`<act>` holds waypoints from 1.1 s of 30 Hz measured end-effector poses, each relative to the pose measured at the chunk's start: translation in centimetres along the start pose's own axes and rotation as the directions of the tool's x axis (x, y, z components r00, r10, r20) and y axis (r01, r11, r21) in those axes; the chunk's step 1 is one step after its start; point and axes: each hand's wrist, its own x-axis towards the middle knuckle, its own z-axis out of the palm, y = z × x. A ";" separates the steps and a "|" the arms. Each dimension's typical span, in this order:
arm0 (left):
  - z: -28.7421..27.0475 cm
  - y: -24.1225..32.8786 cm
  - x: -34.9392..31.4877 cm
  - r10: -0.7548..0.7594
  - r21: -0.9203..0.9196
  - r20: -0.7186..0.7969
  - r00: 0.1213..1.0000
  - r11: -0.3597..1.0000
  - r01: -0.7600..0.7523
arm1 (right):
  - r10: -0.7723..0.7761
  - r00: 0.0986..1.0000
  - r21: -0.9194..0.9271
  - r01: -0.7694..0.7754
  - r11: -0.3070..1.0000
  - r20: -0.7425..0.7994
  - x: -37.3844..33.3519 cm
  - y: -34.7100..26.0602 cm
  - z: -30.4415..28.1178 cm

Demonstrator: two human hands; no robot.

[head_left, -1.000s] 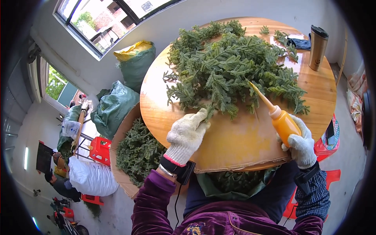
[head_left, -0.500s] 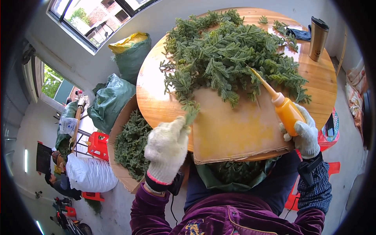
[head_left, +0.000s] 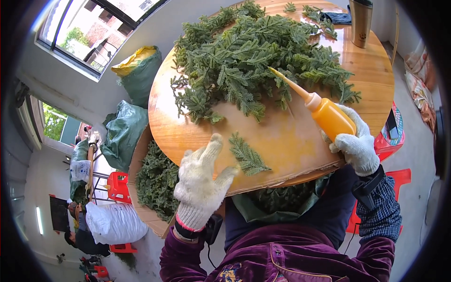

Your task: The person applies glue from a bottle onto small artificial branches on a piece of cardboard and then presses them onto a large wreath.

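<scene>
My right hand (head_left: 355, 141), in a white knit glove, is wrapped round an orange squeeze bottle (head_left: 332, 119). The bottle's long tapered nozzle tilts up and to the left, over the cardboard sheet (head_left: 300, 145). On that yellow-stained sheet lies a single green fir sprig (head_left: 248, 155), flat and by itself. Just left of the sprig is my gloved left hand (head_left: 202, 176), thumb and fingers spread, with nothing held. Beyond the sheet, a large heap of green fir sprigs (head_left: 253, 61) covers much of the round wooden table (head_left: 164, 89).
A cardboard box (head_left: 141, 152) of greenery stands left of the table, near green sacks (head_left: 124, 134). An open green bag (head_left: 282, 211) rests at my lap. At the far right are a steel tumbler (head_left: 361, 26) and a red stool (head_left: 399, 188). Another person (head_left: 87, 239) sits far left.
My left hand has let go of a sprig, which now lies on the cardboard, and its fingers have spread. The bottle stays in my right hand. The whole view has shifted slightly.
</scene>
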 end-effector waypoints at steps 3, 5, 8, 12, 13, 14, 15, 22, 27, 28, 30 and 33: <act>1.5 0.0 1.0 0.079 0.197 0.026 0.997 0.977 -0.083 | 0.011 1.000 -0.003 -0.011 1.000 0.018 -0.3 -0.5 -0.1; 2.7 0.2 1.2 -0.006 0.231 0.097 0.995 0.973 -0.016 | -0.086 0.996 -0.087 0.087 0.992 0.013 -0.8 -0.3 0.4; 3.8 -0.3 0.4 -0.050 0.251 0.071 0.996 0.968 0.031 | -0.276 0.961 -0.256 0.272 0.928 0.020 -2.8 0.3 1.0; 4.2 -0.5 -0.2 -0.087 0.281 0.049 0.995 0.957 0.070 | -0.277 0.953 -0.221 0.299 0.929 0.122 -6.1 0.0 2.0; 4.3 -0.5 -0.1 -0.087 0.289 0.045 0.995 0.955 0.070 | -0.347 0.917 -0.324 0.396 0.859 0.198 -6.2 -0.1 2.3; 4.5 -0.5 -0.2 -0.088 0.285 0.045 0.995 0.956 0.072 | -0.403 0.871 -0.414 0.489 0.768 0.282 -6.3 -0.2 2.6; 4.6 -0.5 -0.2 -0.096 0.290 0.038 0.995 0.954 0.081 | -0.443 0.816 -0.486 0.577 0.657 0.371 -6.3 -0.3 2.9; 4.9 -0.5 0.0 -0.062 0.273 -0.005 0.998 0.960 0.061 | -0.356 0.852 -0.573 0.523 0.631 0.385 -6.1 -0.7 5.4; 5.1 -0.7 -0.3 -0.055 0.283 -0.028 0.998 0.957 0.060 | -0.359 0.855 -0.603 0.518 0.607 0.374 -6.1 -0.5 6.0; 5.1 -0.7 -0.3 -0.068 0.273 -0.018 0.998 0.959 0.071 | -0.358 0.857 -0.605 0.516 0.606 0.371 -6.1 -0.5 6.1; 5.1 -0.6 -0.2 -0.078 0.261 -0.003 0.997 0.962 0.076 | -0.347 0.860 -0.628 0.511 0.588 0.374 -6.2 -0.5 6.3; 5.0 -0.4 -0.1 -0.129 0.248 0.035 0.991 0.962 0.117 | -0.335 0.864 -0.653 0.504 0.565 0.377 -6.2 -1.0 6.7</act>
